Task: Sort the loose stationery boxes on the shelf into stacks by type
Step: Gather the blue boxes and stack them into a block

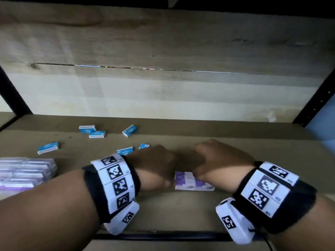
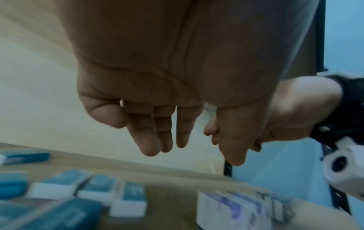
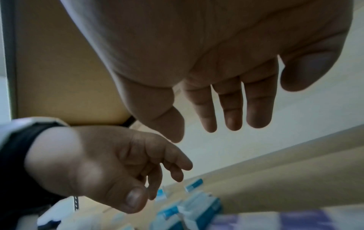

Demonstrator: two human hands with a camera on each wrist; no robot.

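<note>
Two small purple-and-white boxes (image 1: 194, 183) sit side by side on the shelf board near its front, blurred in the left wrist view (image 2: 226, 210) and right wrist view (image 3: 295, 221). My left hand (image 1: 157, 165) and right hand (image 1: 215, 160) hover close together just above them. Both wrist views show each hand with straight, relaxed fingers and nothing in it: left hand (image 2: 197, 155), right hand (image 3: 265, 109). Several loose blue-and-white boxes (image 1: 97, 134) lie scattered behind and to the left, and show in the wrist views (image 2: 94, 189) (image 3: 197, 207).
A block of plastic-wrapped purple packs (image 1: 27, 171) stands at the left front of the shelf. The shelf's wooden back panel (image 1: 163, 95) rises behind. Black metal uprights (image 1: 315, 104) frame the sides, and a black rail (image 1: 163, 235) runs along the front edge.
</note>
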